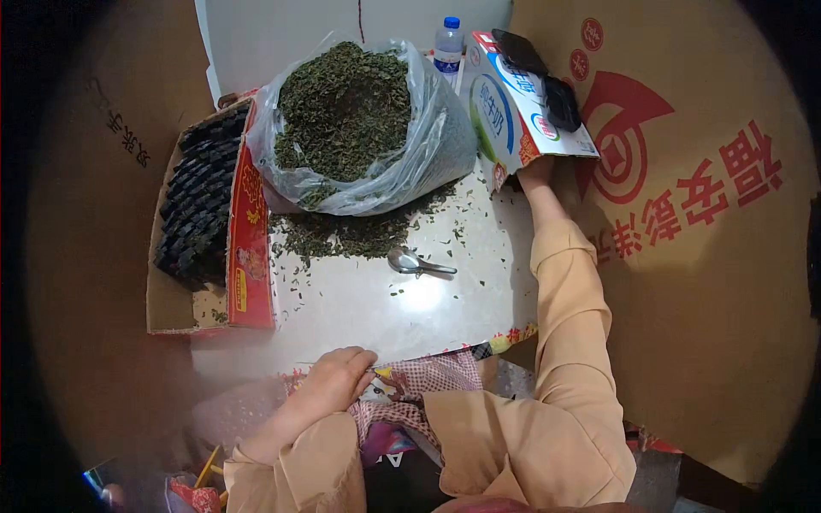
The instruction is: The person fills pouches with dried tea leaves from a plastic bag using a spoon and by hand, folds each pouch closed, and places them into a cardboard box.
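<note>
My right hand (535, 171) reaches into the open end of a white, blue and green milk carton box (493, 107). Only the wrist shows, so its fingers and anything in them are hidden. At the table's front edge rests my left hand (340, 376), its fingers loosely bent, with nothing visible in it. A clear plastic bag (440, 141) full of dried green leaves (342, 107) stands at the back. In front of it lies a metal spoon (421, 262) among scattered leaf bits (342, 235).
On the left, a red cardboard box (254, 295) holds rows of small dark packets (201, 201). A blue-capped bottle (448, 47) stands at the back. Dark objects (560, 104) lie on the milk carton. Tall cardboard walls (684, 256) flank the white table (342, 308).
</note>
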`<act>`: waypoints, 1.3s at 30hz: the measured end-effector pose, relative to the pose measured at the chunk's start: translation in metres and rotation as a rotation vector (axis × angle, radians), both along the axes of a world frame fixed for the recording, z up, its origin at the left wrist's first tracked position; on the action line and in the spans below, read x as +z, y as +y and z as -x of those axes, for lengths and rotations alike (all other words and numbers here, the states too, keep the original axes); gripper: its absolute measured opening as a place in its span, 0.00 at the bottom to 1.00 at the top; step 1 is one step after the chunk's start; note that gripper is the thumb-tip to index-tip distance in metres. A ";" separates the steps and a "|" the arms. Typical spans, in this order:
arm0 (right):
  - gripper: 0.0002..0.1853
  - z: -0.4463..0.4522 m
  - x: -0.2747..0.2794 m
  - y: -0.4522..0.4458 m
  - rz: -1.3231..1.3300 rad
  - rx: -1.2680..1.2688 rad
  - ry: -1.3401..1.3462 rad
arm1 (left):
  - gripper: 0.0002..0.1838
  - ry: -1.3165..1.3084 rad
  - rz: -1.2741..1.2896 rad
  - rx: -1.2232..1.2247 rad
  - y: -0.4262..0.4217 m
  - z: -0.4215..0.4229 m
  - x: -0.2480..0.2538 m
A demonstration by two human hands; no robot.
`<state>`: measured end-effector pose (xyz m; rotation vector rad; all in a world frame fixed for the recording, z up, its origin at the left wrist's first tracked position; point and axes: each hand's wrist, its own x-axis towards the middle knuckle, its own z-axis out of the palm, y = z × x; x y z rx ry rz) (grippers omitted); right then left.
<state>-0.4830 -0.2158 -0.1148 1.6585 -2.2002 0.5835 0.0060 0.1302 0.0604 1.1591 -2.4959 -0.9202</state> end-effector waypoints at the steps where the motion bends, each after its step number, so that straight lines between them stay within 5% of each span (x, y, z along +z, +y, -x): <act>1: 0.17 -0.002 0.016 0.010 0.284 0.127 -0.305 | 0.15 0.004 0.004 0.001 -0.001 0.000 0.003; 4: 0.16 -0.031 0.082 0.055 0.022 -0.008 -0.211 | 0.14 0.031 0.015 -0.008 -0.002 0.000 0.001; 7: 0.15 -0.009 0.059 0.069 -0.188 -0.041 -0.073 | 0.15 0.039 -0.008 -0.022 -0.004 -0.001 0.000; 8: 0.16 -0.057 0.120 0.113 -0.075 -0.154 -0.389 | 0.16 0.022 -0.039 -0.025 -0.005 -0.001 0.001; 9: 0.16 -0.066 0.117 0.124 -0.077 -0.166 -0.381 | 0.16 0.031 -0.044 -0.036 -0.006 -0.002 0.001; 11: 0.12 -0.072 0.116 0.140 0.182 -0.199 -0.866 | 0.16 0.033 -0.049 -0.049 -0.007 -0.003 0.001; 14: 0.13 -0.079 0.121 0.177 0.108 -0.163 -1.219 | 0.16 0.073 -0.016 -0.044 -0.006 -0.007 -0.003; 21: 0.16 -0.098 0.124 0.270 0.024 -0.225 -1.608 | 0.16 0.082 -0.019 -0.026 -0.002 -0.020 -0.002; 29: 0.17 -0.141 0.145 0.319 -0.158 -0.020 -1.682 | 0.17 0.110 0.014 -0.028 0.001 -0.024 -0.012; 33: 0.13 -0.146 0.156 0.284 -0.491 -0.106 -1.537 | 0.16 0.100 0.029 -0.024 0.004 -0.024 -0.015; 39: 0.14 -0.136 0.137 0.223 -0.552 0.021 -1.433 | 0.16 0.053 0.003 0.009 0.008 -0.026 -0.008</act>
